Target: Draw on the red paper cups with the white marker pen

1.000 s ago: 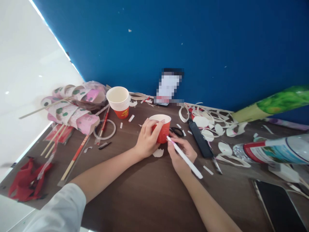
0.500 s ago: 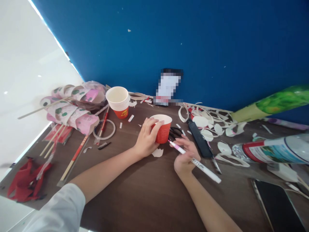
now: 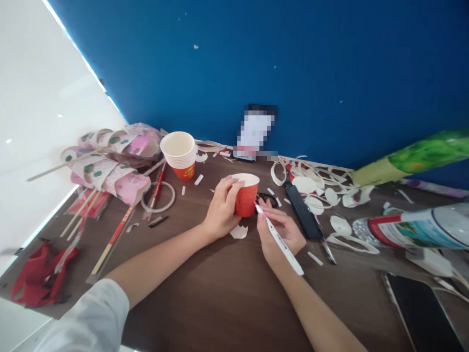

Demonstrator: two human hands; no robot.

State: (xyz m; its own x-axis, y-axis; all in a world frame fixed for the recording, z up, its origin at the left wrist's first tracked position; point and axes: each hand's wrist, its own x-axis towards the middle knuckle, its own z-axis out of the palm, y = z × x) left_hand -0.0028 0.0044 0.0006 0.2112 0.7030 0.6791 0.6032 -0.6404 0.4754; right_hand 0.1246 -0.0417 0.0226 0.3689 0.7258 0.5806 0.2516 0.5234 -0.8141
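- Plainly, the left hand [image 3: 223,208] has its fingers [image 3: 221,189] curled round the left side of a red paper cup [image 3: 246,199], their tips up near the pale rim; they are grasping it.
- The cup is upright, mouth upward, at about the middle of the surface [image 3: 205,303]; whether its base touches down cannot be told.
- The right hand [image 3: 281,230] has its fingers closed on a white marker [image 3: 280,240], just beside the cup's right side. The pinkish tip points at the cup's lower right wall; contact cannot be made out.
- A torn paper scrap [image 3: 239,231] lies just in front of the cup, beside the left wrist.
- Black scissor handles [image 3: 271,198] show behind the right hand, and a black-handled tool [image 3: 303,211] lies right of them.
- Toward the far edge, a stack of cups [image 3: 179,155] stands left of the held one; a phone with a blurred screen [image 3: 255,131] leans on the blue wall [image 3: 205,73].
- White paper cuttings [image 3: 304,185] heap along the far edge, right of that phone.
- A labelled bottle [image 3: 410,227] and a dark phone [image 3: 421,308] are farther right.
- Pink spotted paper shapes [image 3: 110,171] occupy the far left corner, red ribbon [image 3: 36,274] the near left one.
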